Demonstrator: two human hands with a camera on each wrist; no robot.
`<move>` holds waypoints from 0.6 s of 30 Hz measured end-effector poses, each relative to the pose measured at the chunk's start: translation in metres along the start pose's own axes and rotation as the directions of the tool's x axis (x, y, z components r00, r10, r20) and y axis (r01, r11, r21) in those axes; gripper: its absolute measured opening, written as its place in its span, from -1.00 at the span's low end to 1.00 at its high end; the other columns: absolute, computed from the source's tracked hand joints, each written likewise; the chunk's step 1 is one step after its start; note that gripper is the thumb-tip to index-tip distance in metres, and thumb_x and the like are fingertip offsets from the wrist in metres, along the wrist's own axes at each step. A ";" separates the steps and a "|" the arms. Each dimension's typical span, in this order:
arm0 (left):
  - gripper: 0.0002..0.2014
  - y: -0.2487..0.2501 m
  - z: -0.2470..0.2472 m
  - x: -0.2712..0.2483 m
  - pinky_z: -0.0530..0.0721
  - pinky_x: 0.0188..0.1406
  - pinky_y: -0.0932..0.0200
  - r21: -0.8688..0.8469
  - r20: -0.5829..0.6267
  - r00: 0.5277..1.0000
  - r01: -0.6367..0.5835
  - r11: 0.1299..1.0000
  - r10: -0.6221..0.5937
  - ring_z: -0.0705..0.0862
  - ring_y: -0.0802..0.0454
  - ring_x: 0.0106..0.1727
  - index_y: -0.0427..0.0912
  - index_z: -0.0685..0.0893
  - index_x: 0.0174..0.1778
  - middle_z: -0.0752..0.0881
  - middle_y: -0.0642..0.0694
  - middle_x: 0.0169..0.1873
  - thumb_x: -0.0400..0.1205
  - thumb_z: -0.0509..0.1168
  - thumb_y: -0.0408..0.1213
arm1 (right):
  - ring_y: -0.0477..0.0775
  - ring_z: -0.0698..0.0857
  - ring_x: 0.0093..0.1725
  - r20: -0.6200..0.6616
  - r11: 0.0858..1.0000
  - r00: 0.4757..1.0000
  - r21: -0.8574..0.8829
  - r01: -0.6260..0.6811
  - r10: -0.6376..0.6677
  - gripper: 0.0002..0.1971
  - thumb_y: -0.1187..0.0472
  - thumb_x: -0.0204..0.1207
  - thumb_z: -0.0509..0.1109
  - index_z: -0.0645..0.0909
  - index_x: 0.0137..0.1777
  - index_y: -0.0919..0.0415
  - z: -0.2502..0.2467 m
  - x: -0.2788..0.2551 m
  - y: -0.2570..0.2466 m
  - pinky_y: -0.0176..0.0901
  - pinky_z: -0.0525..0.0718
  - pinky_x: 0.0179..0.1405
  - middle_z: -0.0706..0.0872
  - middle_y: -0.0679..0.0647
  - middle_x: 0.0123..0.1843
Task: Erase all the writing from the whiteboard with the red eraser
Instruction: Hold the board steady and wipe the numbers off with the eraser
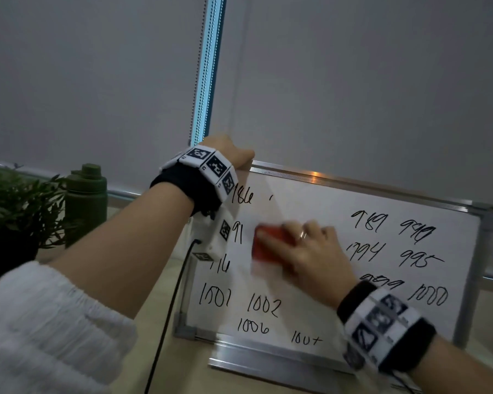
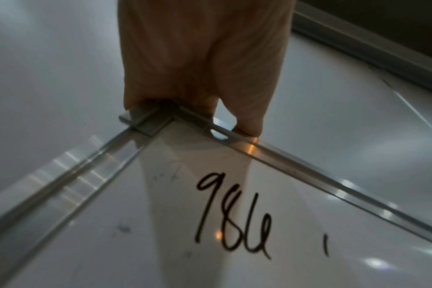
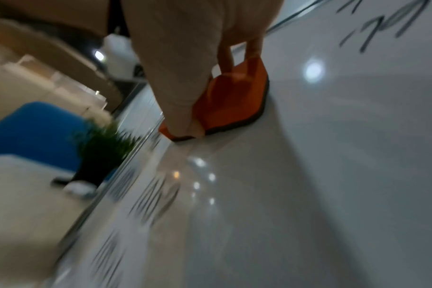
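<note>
Head view first: the aluminium-framed whiteboard (image 1: 310,285) stands propped at a lean on a pale wooden tabletop (image 1: 182,362), with black handwritten numbers (image 1: 264,305) down its left side, along the bottom and at the right, and a wiped patch through the middle. On that patch sits the red rectangular eraser (image 1: 264,247), blurred, flat against the board under the right hand (image 1: 310,251), whose fingers curl over its top and far edge while the thumb lies along its near side; a ring shows on one finger. At the board's upper left corner the left hand (image 1: 228,152) is closed over the frame. Both wrists wear black bands with white marker tiles. Left of the board stand a dark green lidded bottle (image 1: 87,194) and a leafy green plant (image 1: 15,200). Left wrist view: the left hand (image 2: 202,58) grips the corner where the two frame rails meet, thumb pressed on the top rail, fingers hidden behind the board (image 2: 234,204); the number "986" is written just below. Right wrist view, heavily smeared: the eraser (image 3: 232,99) looks orange-red with a dark felt base flat on the white surface (image 3: 308,175); the right hand (image 3: 185,58) pinches it, thumb at its near end and fingers at the far end, with blurred numbers (image 3: 155,200) nearby.
</note>
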State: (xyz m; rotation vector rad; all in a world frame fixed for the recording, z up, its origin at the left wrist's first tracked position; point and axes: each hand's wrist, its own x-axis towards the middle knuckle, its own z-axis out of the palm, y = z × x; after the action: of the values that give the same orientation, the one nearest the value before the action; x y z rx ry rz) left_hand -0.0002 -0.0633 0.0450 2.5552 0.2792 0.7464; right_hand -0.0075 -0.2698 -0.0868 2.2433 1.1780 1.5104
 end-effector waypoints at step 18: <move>-0.62 -0.020 -0.002 -0.016 0.52 -0.22 0.12 -0.034 -0.102 0.972 -0.215 0.976 0.211 0.58 -0.10 -0.21 -0.12 0.56 -0.46 0.63 -0.16 -0.32 0.64 0.04 -0.13 | 0.20 0.36 -0.06 -0.159 0.988 0.975 0.005 -0.155 0.154 -0.36 0.04 0.19 0.59 0.59 0.34 0.00 -0.009 0.058 0.006 0.05 0.49 -0.21 0.68 0.25 0.05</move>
State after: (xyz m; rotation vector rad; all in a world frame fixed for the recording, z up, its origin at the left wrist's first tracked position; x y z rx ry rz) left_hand -0.0162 -0.0504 0.0293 2.5361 0.0173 0.9472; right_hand -0.0024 -0.2355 -0.0397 2.2939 1.0563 1.7784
